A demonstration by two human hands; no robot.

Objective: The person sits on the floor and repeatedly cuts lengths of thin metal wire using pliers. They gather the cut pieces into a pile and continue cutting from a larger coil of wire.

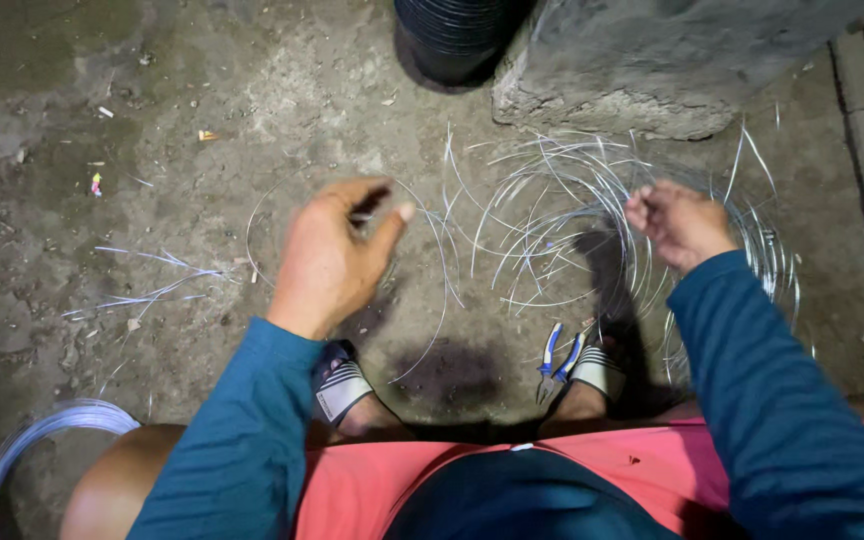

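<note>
Dozens of cut wire lengths lie in a loose curved pile on the concrete floor, centre-right of the frame, just below a rough concrete block. One strand arcs between the two hands — thin, silvery, springy by the look of it: light, stiff enough to hold its curve, likely slick and sharp at the cut ends. Best grip looks to be a pinch near an end, away from the tip.

Left hand, mid-frame: thumb and fingers curled into a half-open pinch. Whether it actually has the strand I can't tell — the motion blur hides the contact. Forearm comes up from lower left, wrist bent back.

Right hand, right of centre over the pile: closed fist, fingers clenched on wire, wrist roughly straight.

Blue-handled pliers lie on the floor against the sandal at lower centre-right — untouched. Wire coil at lower left, a few loose strands at left.
</note>
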